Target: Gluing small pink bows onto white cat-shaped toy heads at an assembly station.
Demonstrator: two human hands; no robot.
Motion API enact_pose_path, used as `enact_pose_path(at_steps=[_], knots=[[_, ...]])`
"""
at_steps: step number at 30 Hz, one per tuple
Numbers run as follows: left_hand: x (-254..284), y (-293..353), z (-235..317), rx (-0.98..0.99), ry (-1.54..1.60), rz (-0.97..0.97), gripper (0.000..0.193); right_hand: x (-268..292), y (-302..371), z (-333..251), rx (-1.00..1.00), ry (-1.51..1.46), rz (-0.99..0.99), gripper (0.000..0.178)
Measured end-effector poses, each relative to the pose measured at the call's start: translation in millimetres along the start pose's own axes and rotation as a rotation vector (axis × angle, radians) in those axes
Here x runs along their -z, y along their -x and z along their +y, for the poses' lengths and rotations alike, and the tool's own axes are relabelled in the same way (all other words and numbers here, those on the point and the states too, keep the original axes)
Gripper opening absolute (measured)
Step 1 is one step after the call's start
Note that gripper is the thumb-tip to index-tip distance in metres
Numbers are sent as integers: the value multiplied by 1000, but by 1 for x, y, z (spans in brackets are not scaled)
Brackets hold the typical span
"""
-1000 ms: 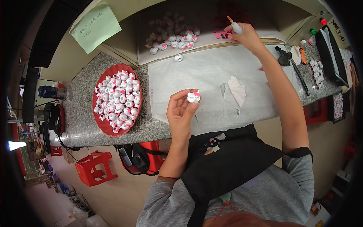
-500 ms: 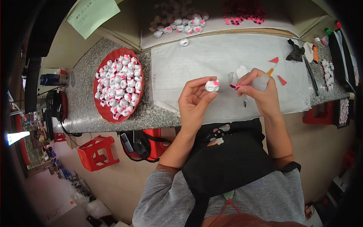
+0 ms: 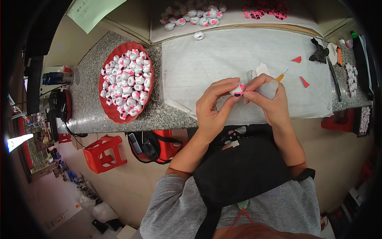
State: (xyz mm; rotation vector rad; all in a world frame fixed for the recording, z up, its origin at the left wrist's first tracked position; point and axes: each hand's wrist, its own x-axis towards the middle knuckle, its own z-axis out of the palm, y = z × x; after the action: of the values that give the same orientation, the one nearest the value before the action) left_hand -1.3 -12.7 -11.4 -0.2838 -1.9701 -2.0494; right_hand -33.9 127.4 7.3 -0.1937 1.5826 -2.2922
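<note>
My left hand (image 3: 213, 107) pinches a small white bead-like piece with a pink patch (image 3: 238, 91) between thumb and fingers, above the white sheet (image 3: 223, 59). My right hand (image 3: 268, 99) meets it from the right, fingertips pressing the pink patch, while its palm holds a small clear squeeze bottle (image 3: 269, 88) with an orange needle tip (image 3: 281, 75). Both hands hover near the front edge of the granite counter (image 3: 89, 103).
A red oval tray (image 3: 116, 115) full of white and pink pieces lies at the left. More such pieces (image 3: 193, 16) and pink cut-outs (image 3: 264, 10) lie on the back shelf. Red paper scraps (image 3: 304, 81), a black clip (image 3: 319, 53) and tools lie at the right. A red stool (image 3: 104, 153) stands below.
My right hand came back from the back shelf with the bottle and joined my left hand at the white piece; a pink patch now sits on it.
</note>
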Motion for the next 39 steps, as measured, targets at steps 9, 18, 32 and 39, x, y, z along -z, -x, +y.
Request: enact_pose_path(at_steps=[9,18,32,39], knots=[[4,-2,8,183,452,-5,22,-3,0,5,123,127,37,18],[9,4,10,218,433,-74,24,-10,4,0,67,45,-122,31],[9,4,9,198,389,-101,19,-5,6,1,35,-12,-128,24],[12,6,8,218,357,-110,21,-2,8,3,-39,-7,-140,26]])
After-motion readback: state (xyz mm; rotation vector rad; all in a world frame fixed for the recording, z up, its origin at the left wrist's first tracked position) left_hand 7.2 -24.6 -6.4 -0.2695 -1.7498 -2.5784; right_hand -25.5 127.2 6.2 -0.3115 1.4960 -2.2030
